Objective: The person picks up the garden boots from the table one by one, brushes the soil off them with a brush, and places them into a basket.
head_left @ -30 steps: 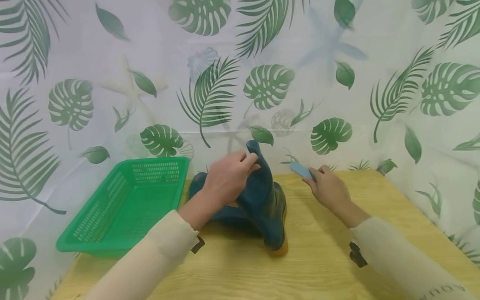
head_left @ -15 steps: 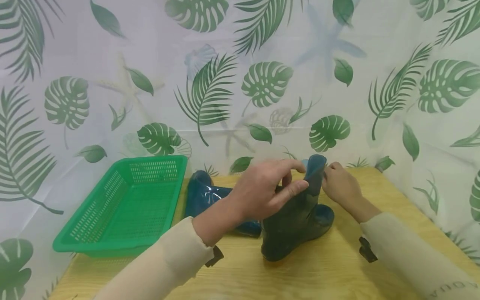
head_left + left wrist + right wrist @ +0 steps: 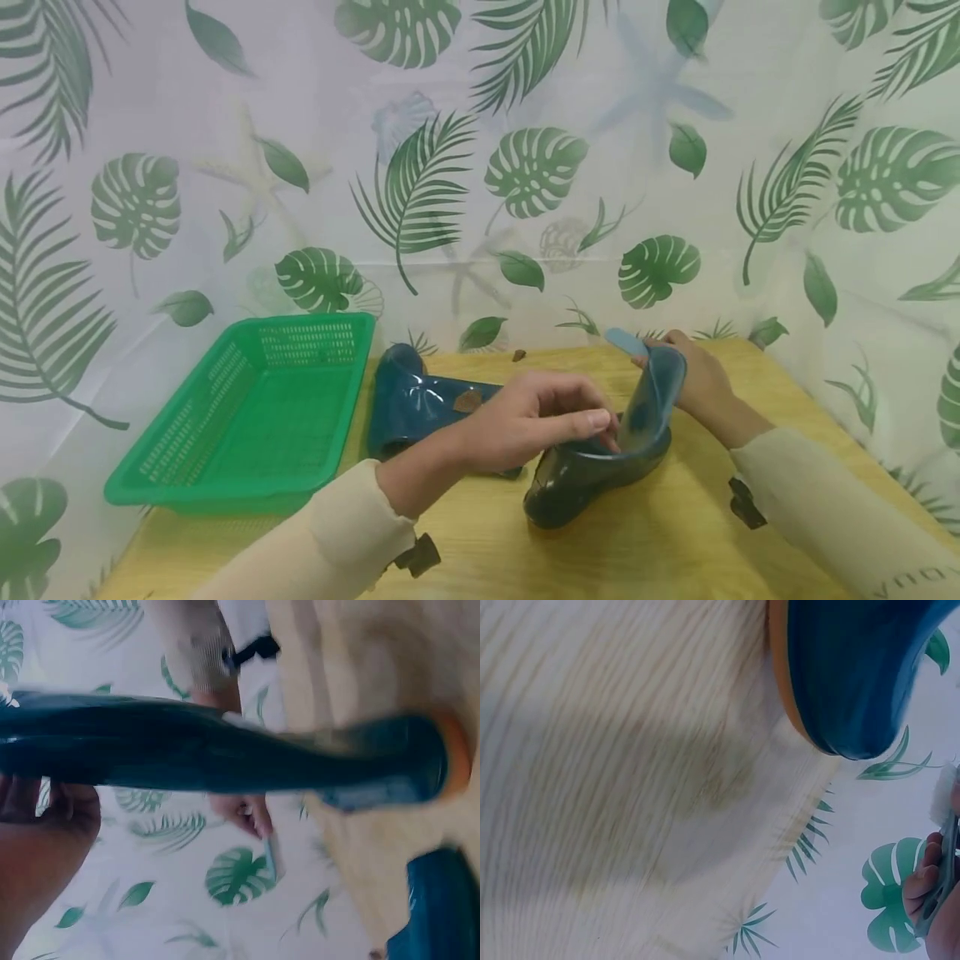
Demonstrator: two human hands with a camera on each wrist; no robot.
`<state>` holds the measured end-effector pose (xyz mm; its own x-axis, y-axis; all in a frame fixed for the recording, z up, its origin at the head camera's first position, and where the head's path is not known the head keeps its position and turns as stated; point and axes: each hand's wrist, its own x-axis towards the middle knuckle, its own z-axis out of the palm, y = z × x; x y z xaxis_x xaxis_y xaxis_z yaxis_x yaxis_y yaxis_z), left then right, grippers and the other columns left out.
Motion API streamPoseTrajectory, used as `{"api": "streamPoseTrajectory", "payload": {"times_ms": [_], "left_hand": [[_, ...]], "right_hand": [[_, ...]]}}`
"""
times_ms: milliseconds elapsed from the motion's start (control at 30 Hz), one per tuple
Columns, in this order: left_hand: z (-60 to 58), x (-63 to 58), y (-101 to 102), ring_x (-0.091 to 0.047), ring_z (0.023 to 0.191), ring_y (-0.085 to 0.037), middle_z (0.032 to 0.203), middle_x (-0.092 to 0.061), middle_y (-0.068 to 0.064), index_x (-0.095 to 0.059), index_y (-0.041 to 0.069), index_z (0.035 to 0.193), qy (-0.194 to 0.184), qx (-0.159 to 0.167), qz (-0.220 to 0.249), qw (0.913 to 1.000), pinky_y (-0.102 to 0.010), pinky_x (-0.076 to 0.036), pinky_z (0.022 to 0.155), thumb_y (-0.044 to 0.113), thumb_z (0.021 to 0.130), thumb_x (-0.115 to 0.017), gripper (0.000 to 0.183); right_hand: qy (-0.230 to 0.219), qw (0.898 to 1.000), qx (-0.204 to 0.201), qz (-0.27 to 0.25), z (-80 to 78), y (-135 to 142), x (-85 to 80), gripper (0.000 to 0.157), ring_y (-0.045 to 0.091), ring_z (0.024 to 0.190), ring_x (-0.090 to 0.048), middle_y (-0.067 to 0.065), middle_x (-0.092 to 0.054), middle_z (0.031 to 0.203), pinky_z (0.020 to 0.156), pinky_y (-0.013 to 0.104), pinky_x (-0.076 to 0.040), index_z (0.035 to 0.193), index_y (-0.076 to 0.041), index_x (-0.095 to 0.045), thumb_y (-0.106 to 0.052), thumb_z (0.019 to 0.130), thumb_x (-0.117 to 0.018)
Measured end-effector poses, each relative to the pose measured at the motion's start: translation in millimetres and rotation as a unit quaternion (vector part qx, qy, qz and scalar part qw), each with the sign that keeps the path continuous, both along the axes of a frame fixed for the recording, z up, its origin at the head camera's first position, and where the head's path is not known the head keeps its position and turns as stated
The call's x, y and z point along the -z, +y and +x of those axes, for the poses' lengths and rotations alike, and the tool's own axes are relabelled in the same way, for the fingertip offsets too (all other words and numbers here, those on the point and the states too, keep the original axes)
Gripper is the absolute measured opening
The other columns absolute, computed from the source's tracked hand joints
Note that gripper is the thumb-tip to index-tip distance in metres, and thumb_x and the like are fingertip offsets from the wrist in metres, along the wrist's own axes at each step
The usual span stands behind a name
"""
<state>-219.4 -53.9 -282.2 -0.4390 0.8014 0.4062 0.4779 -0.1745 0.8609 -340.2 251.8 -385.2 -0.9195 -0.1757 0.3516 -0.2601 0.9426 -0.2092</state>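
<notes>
A dark blue rubber boot (image 3: 585, 487) with an orange sole, seen in the left wrist view, stands on the table. Its wide opening faces me in the head view. My left hand (image 3: 536, 421) grips the boot at its opening, fingertips partly hidden by the rim; in the left wrist view that hand (image 3: 45, 847) is against the upper shaft. My right hand (image 3: 697, 375), beyond the boot, holds a light blue brush (image 3: 625, 341); white bristles (image 3: 943, 796) show in the right wrist view. A second blue boot (image 3: 390, 408) lies on its side to the left.
A green plastic basket (image 3: 292, 425) is at the left of the wooden table (image 3: 480, 542). A brown flake (image 3: 468, 402) lies on the second boot, and another brown bit (image 3: 519, 355) is near the back edge. A leaf-patterned sheet (image 3: 450, 167) hangs behind.
The boot in my left hand has moved right, away from the other boot, and its opening has tipped toward me. My right hand with the brush has come close beside its shaft.
</notes>
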Motion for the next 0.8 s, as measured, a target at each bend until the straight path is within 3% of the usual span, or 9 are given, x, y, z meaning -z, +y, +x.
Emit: {"api": "streamPoseTrajectory", "payload": {"times_ms": [67, 133, 300, 367, 433, 500, 533, 667, 800], "left_hand": [[2.7, 6.6, 4, -0.067, 0.091, -0.008, 0.099, -0.066, -0.031, -0.063, -0.012, 0.104, -0.027, 0.046, -0.017, 0.9984, -0.030, -0.054, 0.090, 0.012, 0.108, -0.040, 0.033], [2.6, 16.3, 8, -0.065, 0.088, -0.008, 0.097, -0.066, -0.032, -0.064, -0.011, 0.100, -0.034, 0.051, -0.024, 0.9979, -0.027, -0.053, 0.085, 0.018, 0.110, -0.036, 0.041], [-3.4, 50.6, 10, -0.060, 0.078, 0.000, 0.091, -0.070, -0.019, -0.069, -0.001, 0.097, 0.028, -0.070, -0.090, 0.9931, -0.020, -0.051, 0.074, 0.017, 0.103, -0.055, 0.023], [-4.0, 67.7, 12, -0.059, 0.081, 0.000, 0.094, -0.070, -0.009, -0.069, 0.004, 0.101, 0.081, -0.141, -0.172, 0.9715, -0.020, -0.051, 0.076, 0.023, 0.101, -0.061, 0.020], [-1.6, 86.8, 15, -0.058, 0.086, -0.004, 0.100, -0.068, -0.002, -0.067, 0.009, 0.108, 0.130, -0.194, -0.271, 0.9338, -0.022, -0.050, 0.077, 0.038, 0.099, -0.061, 0.031], [2.2, 105.7, 21, -0.058, 0.091, -0.009, 0.104, -0.064, -0.001, -0.062, 0.009, 0.116, 0.156, -0.210, -0.357, 0.8965, -0.024, -0.050, 0.081, 0.052, 0.097, -0.058, 0.046], [4.6, 113.7, 23, -0.058, 0.092, -0.010, 0.105, -0.063, -0.002, -0.060, 0.007, 0.120, 0.156, -0.202, -0.386, 0.8866, -0.026, -0.050, 0.082, 0.056, 0.096, -0.056, 0.055], [13.9, 136.2, 34, -0.054, 0.084, -0.009, 0.099, -0.057, -0.002, -0.053, 0.004, 0.124, 0.181, -0.168, -0.437, 0.8651, -0.024, -0.049, 0.076, 0.059, 0.098, -0.052, 0.061], [21.1, 145.6, 42, -0.051, 0.082, -0.010, 0.095, -0.052, -0.004, -0.050, 0.003, 0.119, 0.228, -0.180, -0.439, 0.8502, -0.023, -0.048, 0.075, 0.049, 0.102, -0.051, 0.050]], "right_hand": [[0.007, 1.000, -0.006, -0.003, 0.0, 2, 2.2, 0.049, 0.032, 0.076, -0.061, 0.022, -0.059, 0.102, 0.062, 0.047, -0.050, 0.128, 0.005, -0.061, -0.035, 0.100, -0.059], [0.017, 0.999, -0.012, 0.031, -0.8, 4, 3.3, 0.048, 0.033, 0.080, -0.062, 0.023, -0.060, 0.105, 0.065, 0.050, -0.052, 0.130, 0.003, -0.061, -0.035, 0.101, -0.059], [-0.011, 0.998, -0.004, 0.054, 1.9, 5, 2.2, 0.049, 0.028, 0.076, -0.059, 0.023, -0.059, 0.107, 0.060, 0.044, -0.051, 0.133, 0.002, -0.059, -0.035, 0.101, -0.058], [-0.020, 0.998, -0.006, 0.055, 4.0, 5, 1.5, 0.050, 0.028, 0.076, -0.059, 0.024, -0.059, 0.109, 0.058, 0.042, -0.051, 0.135, 0.002, -0.058, -0.034, 0.101, -0.058], [-0.024, 0.998, -0.009, 0.057, 5.8, 5, 1.5, 0.051, 0.031, 0.081, -0.062, 0.026, -0.059, 0.113, 0.059, 0.042, -0.053, 0.136, 0.003, -0.057, -0.035, 0.102, -0.056], [-0.028, 0.998, -0.011, 0.061, 6.8, 6, 2.4, 0.051, 0.034, 0.086, -0.064, 0.028, -0.059, 0.116, 0.060, 0.042, -0.054, 0.136, 0.003, -0.057, -0.035, 0.102, -0.056], [-0.028, 0.998, -0.012, 0.064, 7.3, 7, 2.8, 0.051, 0.035, 0.086, -0.065, 0.028, -0.059, 0.116, 0.060, 0.042, -0.054, 0.136, 0.003, -0.057, -0.035, 0.102, -0.056], [-0.023, 0.997, -0.012, 0.072, 7.9, 9, 5.3, 0.051, 0.032, 0.082, -0.064, 0.026, -0.060, 0.112, 0.060, 0.042, -0.053, 0.134, 0.004, -0.058, -0.035, 0.102, -0.058], [-0.022, 0.997, -0.011, 0.073, 9.5, 10, 7.3, 0.052, 0.030, 0.080, -0.063, 0.025, -0.059, 0.112, 0.060, 0.041, -0.053, 0.135, 0.004, -0.058, -0.036, 0.102, -0.057]]}}
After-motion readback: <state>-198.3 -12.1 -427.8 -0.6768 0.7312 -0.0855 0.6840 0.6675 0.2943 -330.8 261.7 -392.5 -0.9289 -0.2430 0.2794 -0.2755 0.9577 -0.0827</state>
